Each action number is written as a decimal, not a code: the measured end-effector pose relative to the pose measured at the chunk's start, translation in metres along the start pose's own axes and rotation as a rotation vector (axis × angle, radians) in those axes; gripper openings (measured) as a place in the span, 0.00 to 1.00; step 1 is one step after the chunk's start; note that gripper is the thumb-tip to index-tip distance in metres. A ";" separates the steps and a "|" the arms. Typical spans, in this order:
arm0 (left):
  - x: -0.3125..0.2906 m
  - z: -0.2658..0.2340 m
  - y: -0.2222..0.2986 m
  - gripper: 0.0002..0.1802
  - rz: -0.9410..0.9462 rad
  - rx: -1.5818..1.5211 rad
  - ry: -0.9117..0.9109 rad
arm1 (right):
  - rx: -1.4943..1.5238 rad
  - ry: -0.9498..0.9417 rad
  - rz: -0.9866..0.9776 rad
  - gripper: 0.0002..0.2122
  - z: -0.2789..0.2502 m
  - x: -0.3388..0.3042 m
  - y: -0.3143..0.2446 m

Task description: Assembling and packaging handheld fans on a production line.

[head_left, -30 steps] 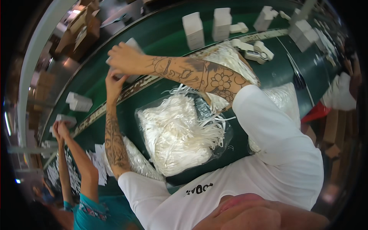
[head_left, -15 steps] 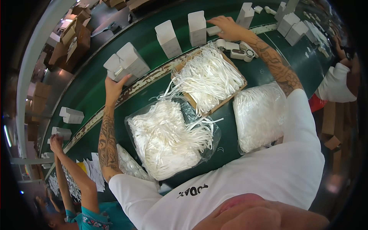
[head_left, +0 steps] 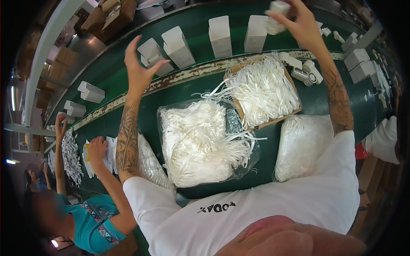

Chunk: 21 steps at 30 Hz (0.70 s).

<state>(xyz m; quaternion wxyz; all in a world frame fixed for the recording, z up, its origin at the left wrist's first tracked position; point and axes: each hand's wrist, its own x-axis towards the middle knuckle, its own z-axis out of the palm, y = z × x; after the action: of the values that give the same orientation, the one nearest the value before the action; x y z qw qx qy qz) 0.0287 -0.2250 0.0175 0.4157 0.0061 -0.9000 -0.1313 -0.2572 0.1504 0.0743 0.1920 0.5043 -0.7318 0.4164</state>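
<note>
My left hand (head_left: 139,70) is open, thumb and fingers spread wide, holding nothing. It is beside an open-flapped white box (head_left: 154,54) on the green belt; its thumb overlaps the box in view, and I cannot tell if they touch. At the upper right, my right hand (head_left: 301,21) grips a small white device (head_left: 277,18), raised near the top of another upright white box (head_left: 255,36). The device's far side is hidden by fingers. More open white boxes (head_left: 178,48) stand in a row between my hands, one of them a taller-looking box (head_left: 220,37) at the middle.
A cardboard tray (head_left: 294,112) piled with white straps (head_left: 262,87) lies before the belt's worn rail (head_left: 194,68). Nearby are white handheld fans (head_left: 314,77), an open bag of straps (head_left: 196,145) and a wrapped bag (head_left: 303,145). A co-worker's hand (head_left: 98,149) works at the left.
My left hand has let go of the white box and spread its fingers. My right hand has lifted the small white device from the belt. The view has shifted somewhat.
</note>
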 end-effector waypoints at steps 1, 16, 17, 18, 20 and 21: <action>-0.010 -0.011 0.004 0.59 -0.038 0.046 -0.014 | 0.207 -0.089 0.226 0.18 0.027 0.024 -0.103; 0.015 0.015 -0.022 0.60 -0.062 0.028 -0.217 | 0.010 0.180 -0.392 0.26 0.263 0.058 -0.131; 0.012 0.011 -0.025 0.60 -0.065 0.029 -0.220 | 0.084 0.212 -0.442 0.25 0.265 0.062 -0.137; 0.012 0.010 -0.027 0.60 0.015 0.111 -0.216 | 0.155 0.247 -0.494 0.25 0.267 0.066 -0.137; 0.012 0.008 -0.028 0.61 0.099 0.194 -0.213 | 0.113 0.270 -0.521 0.23 0.267 0.066 -0.136; 0.012 0.005 -0.022 0.60 -0.019 0.130 -0.250 | -0.037 0.148 -0.514 0.22 0.268 0.062 -0.130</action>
<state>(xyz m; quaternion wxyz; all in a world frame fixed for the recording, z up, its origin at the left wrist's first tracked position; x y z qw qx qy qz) 0.0151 -0.2469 0.0183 0.2977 0.0252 -0.9512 -0.0766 -0.1291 -0.1189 0.0163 0.3537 0.6380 -0.5713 0.3762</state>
